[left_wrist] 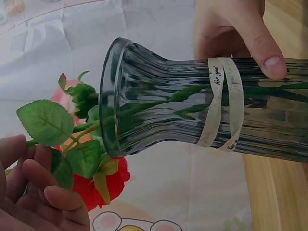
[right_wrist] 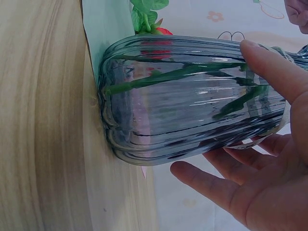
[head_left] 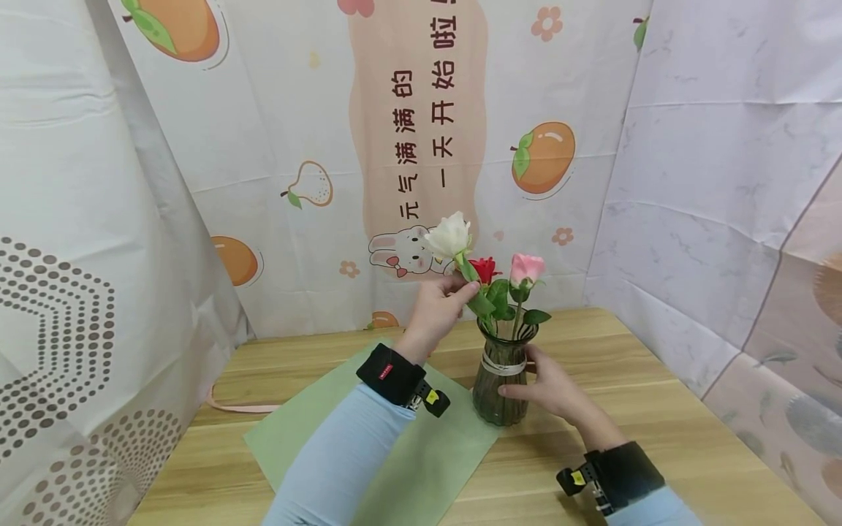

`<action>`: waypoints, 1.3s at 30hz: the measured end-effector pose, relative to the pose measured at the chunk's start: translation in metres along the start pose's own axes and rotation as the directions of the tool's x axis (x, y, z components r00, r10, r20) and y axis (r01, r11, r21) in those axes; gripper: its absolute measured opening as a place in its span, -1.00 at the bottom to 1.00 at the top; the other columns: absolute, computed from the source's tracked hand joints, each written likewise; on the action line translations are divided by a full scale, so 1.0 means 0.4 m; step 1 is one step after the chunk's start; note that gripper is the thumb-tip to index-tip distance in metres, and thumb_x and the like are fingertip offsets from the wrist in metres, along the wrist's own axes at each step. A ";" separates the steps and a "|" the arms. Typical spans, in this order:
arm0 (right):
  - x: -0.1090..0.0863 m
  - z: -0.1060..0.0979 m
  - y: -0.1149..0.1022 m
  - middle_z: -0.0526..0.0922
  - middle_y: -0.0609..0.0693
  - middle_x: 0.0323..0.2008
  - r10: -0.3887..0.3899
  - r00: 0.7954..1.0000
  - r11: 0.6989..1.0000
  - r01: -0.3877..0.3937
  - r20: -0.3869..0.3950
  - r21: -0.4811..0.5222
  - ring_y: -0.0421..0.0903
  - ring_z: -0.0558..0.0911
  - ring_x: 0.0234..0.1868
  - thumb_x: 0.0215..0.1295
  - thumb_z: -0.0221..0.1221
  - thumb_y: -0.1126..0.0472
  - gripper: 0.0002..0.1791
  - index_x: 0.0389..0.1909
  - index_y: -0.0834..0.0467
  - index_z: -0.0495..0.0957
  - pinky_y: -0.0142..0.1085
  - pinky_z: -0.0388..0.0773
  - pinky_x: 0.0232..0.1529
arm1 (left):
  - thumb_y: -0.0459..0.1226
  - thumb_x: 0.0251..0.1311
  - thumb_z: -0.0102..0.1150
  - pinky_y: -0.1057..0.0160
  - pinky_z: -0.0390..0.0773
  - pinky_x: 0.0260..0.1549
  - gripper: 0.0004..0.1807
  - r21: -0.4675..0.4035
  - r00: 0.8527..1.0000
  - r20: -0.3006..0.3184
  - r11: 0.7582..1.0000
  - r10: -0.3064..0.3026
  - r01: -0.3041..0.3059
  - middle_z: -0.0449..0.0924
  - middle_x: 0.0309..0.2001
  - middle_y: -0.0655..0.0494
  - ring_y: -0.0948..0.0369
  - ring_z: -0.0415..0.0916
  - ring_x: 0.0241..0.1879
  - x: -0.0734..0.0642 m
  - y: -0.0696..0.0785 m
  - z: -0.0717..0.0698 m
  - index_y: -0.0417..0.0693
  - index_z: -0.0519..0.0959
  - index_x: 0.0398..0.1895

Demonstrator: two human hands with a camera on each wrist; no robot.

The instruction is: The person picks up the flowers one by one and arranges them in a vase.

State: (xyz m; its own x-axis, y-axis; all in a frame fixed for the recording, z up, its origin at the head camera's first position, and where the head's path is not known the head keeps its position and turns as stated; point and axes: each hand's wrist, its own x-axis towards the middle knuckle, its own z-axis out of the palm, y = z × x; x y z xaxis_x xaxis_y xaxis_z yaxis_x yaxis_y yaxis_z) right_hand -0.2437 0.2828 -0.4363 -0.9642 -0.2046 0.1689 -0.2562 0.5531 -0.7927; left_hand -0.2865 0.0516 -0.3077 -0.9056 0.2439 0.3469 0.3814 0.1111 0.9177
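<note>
A ribbed, tinted glass vase stands upright on the table, a pale ribbon wrapped about its neck. My right hand holds its side, with the thumb along one face and the other fingers on the opposite side. Above the rim, my left hand pinches the leafy stem of a white rose, which leans left. A red rose and a pink rose rise from the vase mouth. Green stems show through the glass.
Green paper lies on the wooden table, left of the vase. A pink ribbon sits at the left edge. Beyond the vase base is a red bloom with leaves. Printed curtains hang behind and at both sides.
</note>
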 end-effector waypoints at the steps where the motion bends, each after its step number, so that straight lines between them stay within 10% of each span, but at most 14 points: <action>1: 0.000 -0.001 -0.001 0.42 0.34 0.34 -0.003 1.000 1.000 0.003 0.000 0.001 0.40 0.45 0.33 0.14 0.49 -0.02 0.04 0.47 0.34 0.14 0.20 0.50 0.24 | -0.13 0.40 0.24 0.33 0.37 -0.48 -0.73 0.009 1.000 0.013 1.000 -0.002 0.002 0.60 -0.33 0.00 0.25 0.38 -0.50 0.000 0.000 0.003 -0.14 0.74 -0.09; 16: -0.003 -0.004 -0.007 0.43 0.34 0.33 -0.017 1.000 1.000 0.017 0.000 -0.012 0.40 0.47 0.31 0.15 0.48 0.01 0.03 0.47 0.36 0.14 0.18 0.52 0.21 | -0.10 0.35 0.28 0.26 0.52 -0.23 -0.77 0.242 0.987 0.153 0.970 -0.050 0.011 0.75 -0.18 0.18 0.26 0.56 -0.17 0.001 -0.013 0.045 -0.03 0.78 -0.18; 39: -0.005 -0.003 -0.006 0.41 0.36 0.34 -0.018 1.000 1.000 0.018 0.004 0.010 0.42 0.46 0.31 0.13 0.49 0.00 0.05 0.48 0.35 0.13 0.19 0.54 0.18 | -0.16 0.30 0.34 0.35 0.61 -0.32 -0.84 0.353 0.989 0.147 0.934 0.000 -0.052 0.76 -0.24 0.18 0.34 0.61 -0.28 -0.011 -0.021 0.083 -0.03 0.81 -0.23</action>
State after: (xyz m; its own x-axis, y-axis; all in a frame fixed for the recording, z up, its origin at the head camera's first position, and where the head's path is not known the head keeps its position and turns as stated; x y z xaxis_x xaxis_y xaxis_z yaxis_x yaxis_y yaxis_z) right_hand -0.2414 0.2828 -0.4342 -0.9592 -0.2172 0.1808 -0.2725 0.5412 -0.7955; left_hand -0.2796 0.0815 -0.3232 -0.8686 0.3828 0.3148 0.4692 0.4307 0.7710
